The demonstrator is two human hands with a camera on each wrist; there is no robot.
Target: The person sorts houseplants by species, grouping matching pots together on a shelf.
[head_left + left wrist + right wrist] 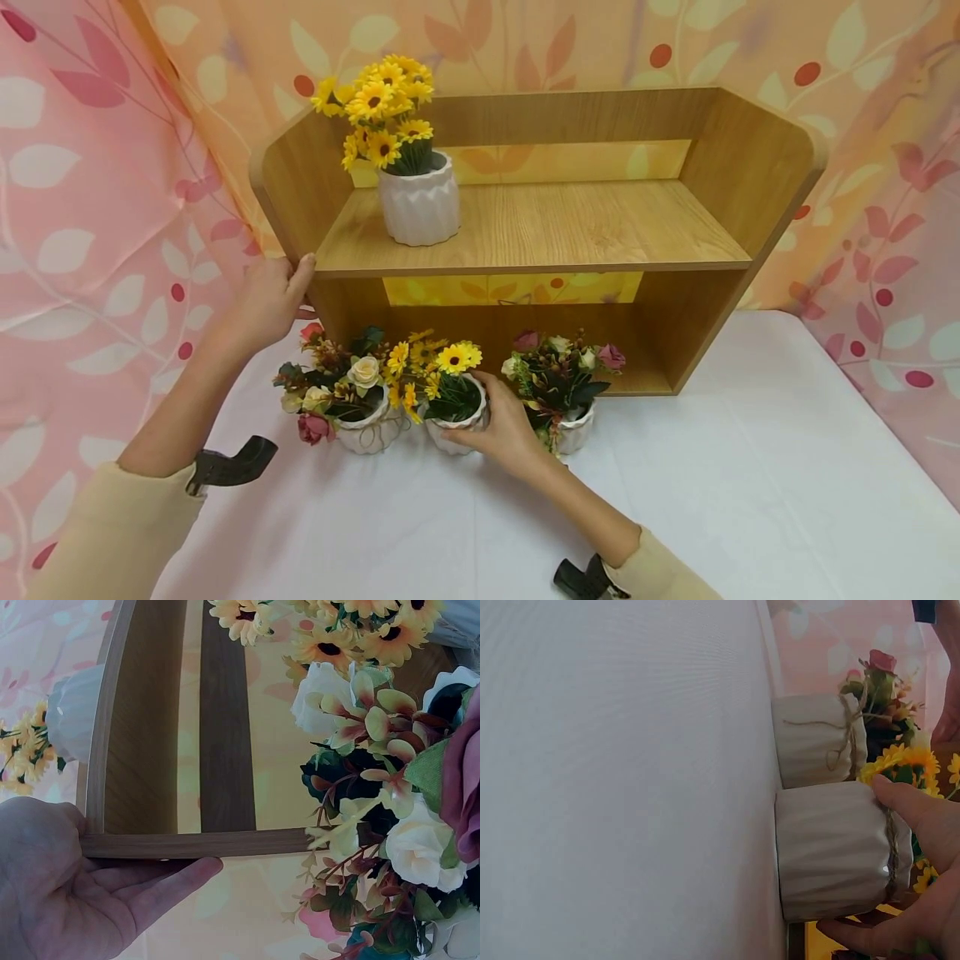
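My right hand [510, 425] grips the rim of a ribbed white flowerpot [832, 851] with yellow artificial daisies [457, 358]; thumb and fingers sit on opposite sides. Twine circles this pot, whose base rests on the table. With the left hand [266, 304] I hold the left side panel of a two-tier wooden shelf [525, 225], fingers along its outer face [165, 889]. Close by on the left stands a pot of cream and pink roses [363, 375]. Right of my right hand is a pot of mauve roses [573, 433], partly hidden by that hand.
Another white pot with yellow daisies [420, 200] stands on the upper tier, toward the left. A white cloth [750, 467] covers the table. Floral curtains [90, 208] hang behind and at both sides.
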